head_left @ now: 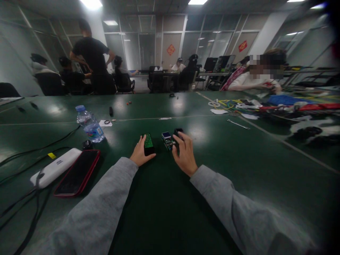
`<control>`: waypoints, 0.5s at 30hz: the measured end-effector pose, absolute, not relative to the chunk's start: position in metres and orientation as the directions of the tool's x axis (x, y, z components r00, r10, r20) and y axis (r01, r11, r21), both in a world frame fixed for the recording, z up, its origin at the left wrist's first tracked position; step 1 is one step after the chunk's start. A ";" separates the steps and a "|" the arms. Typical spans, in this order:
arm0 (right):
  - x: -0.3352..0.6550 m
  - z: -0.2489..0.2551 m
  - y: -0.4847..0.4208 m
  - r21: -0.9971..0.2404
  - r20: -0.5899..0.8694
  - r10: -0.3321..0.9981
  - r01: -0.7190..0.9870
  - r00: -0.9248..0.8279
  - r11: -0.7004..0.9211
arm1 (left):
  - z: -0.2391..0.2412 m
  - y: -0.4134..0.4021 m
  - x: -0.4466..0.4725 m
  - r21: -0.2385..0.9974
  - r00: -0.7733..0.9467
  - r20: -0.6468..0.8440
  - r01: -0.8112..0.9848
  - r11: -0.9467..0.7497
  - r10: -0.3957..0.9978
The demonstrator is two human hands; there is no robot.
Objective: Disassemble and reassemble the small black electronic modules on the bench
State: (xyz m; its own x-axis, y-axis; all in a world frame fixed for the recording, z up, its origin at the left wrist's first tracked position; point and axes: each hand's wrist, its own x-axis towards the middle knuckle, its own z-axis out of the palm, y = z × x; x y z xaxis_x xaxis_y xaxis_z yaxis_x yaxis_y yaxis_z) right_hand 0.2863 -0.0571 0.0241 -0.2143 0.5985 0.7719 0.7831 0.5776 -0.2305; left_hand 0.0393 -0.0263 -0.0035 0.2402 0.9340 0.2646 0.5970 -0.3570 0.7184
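My left hand [141, 153] is closed around the left and near sides of a small black case [149, 151]. A green circuit board [148, 141] lies in the top of that case. To its right, a small electronic module with a little screen [166, 135] sits on the table. My right hand [185, 154] hovers at the module's right side, fingers curved and apart. Behind its fingertips is a second small black box [179, 131], partly hidden by them. Whether those fingertips touch the box or the module, I cannot tell.
On the green table [148, 198], a water bottle [90, 124], white power bank [57, 167], red-cased phone [77, 173] and black cables lie left. A wrench [238, 124] and heaped cables [265, 104] lie right. A person [252, 79] sits across at the right.
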 end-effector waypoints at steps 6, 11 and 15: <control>0.226 0.023 -0.073 -0.259 0.597 0.674 0.691 -0.434 0.674 | -0.014 -0.014 0.034 0.932 0.123 0.248 0.242 -0.271 0.961; 0.190 0.013 -0.054 -0.413 0.507 0.799 0.722 -0.325 0.555 | -0.013 -0.009 0.033 0.978 -0.023 0.175 0.121 -0.171 0.984; 0.188 0.007 -0.045 -0.541 0.440 0.847 0.665 -0.298 0.514 | -0.011 -0.010 0.034 0.975 -0.059 0.187 0.136 -0.177 0.981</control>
State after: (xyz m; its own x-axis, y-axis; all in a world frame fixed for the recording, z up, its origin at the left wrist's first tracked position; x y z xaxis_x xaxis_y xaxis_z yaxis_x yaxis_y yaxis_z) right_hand 0.1881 -0.0454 0.0074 -0.2975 0.8474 0.4398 0.6655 0.5144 -0.5409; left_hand 0.0337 -0.0096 -0.0106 -0.0591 0.9807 0.1866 0.1356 -0.1773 0.9748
